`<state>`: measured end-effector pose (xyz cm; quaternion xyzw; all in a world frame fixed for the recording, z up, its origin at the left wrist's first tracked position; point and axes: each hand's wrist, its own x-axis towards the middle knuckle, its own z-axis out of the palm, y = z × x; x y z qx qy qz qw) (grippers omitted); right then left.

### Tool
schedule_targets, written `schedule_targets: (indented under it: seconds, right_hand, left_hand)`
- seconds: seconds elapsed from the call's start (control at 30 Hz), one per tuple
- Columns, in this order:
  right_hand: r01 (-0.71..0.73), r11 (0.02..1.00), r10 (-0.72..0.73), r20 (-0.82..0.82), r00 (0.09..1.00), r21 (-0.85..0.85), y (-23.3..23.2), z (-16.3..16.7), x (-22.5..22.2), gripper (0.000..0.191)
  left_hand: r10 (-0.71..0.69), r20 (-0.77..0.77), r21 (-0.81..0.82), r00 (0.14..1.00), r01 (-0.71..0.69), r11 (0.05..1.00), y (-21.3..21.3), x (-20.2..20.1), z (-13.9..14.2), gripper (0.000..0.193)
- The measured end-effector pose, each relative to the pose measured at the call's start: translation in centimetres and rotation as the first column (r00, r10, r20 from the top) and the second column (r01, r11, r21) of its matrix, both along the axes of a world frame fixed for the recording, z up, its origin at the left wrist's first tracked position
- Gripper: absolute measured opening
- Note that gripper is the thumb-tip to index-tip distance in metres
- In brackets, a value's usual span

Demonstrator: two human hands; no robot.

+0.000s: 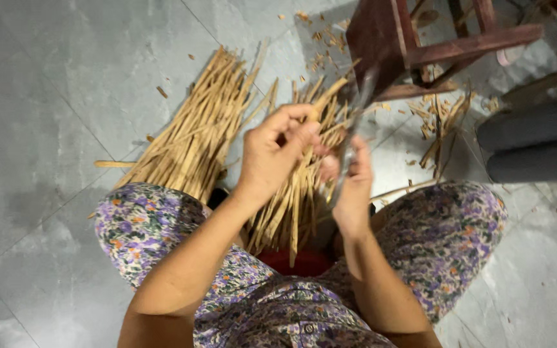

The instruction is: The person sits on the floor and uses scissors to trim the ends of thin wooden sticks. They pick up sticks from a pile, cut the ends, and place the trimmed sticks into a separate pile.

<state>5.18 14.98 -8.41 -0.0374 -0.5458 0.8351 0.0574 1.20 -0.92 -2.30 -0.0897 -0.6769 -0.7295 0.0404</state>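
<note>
My left hand (pixel 272 154) grips a thin tan wooden stick (pixel 327 92) that points up and away from me. My right hand (pixel 349 187) is closed on a knife (pixel 359 109) whose long blurred blade lies against that stick. Between my knees, under both hands, a bundle of similar sticks (pixel 291 200) stands fanned out. A second, larger heap of sticks (pixel 195 132) lies on the grey floor to the left of my left hand.
A dark red wooden stool (pixel 414 45) stands at the top right with shavings and offcuts (pixel 439 119) scattered beneath and beside it. Two dark grey tubes (pixel 536 145) lie at the right edge. Grey floor tiles (pixel 46 96) surround me.
</note>
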Motion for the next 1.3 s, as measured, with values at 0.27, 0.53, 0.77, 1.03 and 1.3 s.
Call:
schedule_targets:
  seconds: [0.27, 0.53, 0.77, 1.03, 1.3]
  right_hand:
    - [0.193, 0.980, -0.199, -0.205, 0.958, -0.049, 3.4, 5.2, 0.5, 0.056]
    - [0.268, 0.958, -0.236, -0.252, 0.939, 0.101, 4.4, 5.0, 0.9, 0.057]
    - [0.100, 0.995, -0.090, -0.251, 0.964, 0.026, 4.0, 5.5, 1.0, 0.059]
    - [-0.120, 0.978, 0.144, -0.135, 0.980, 0.173, 3.1, 3.7, 2.2, 0.069]
    - [-0.150, 0.961, 0.173, -0.081, 0.982, 0.233, 3.2, 3.2, 2.6, 0.071]
  left_hand:
    - [-0.085, -0.224, -0.314, 0.971, 0.011, 0.949, 3.7, 3.6, 1.4, 0.025]
    - [-0.333, 0.139, -0.131, 0.933, 0.351, 0.927, 4.5, 3.2, 0.4, 0.015]
    - [-0.361, 0.218, 0.147, 0.907, 0.335, 0.931, 3.2, 1.8, -0.6, 0.018]
    - [-0.319, 0.230, 0.217, 0.919, 0.271, 0.938, 1.1, 0.9, -0.5, 0.019]
    - [-0.344, 0.218, 0.236, 0.913, 0.293, 0.927, 1.5, 1.2, -0.4, 0.016]
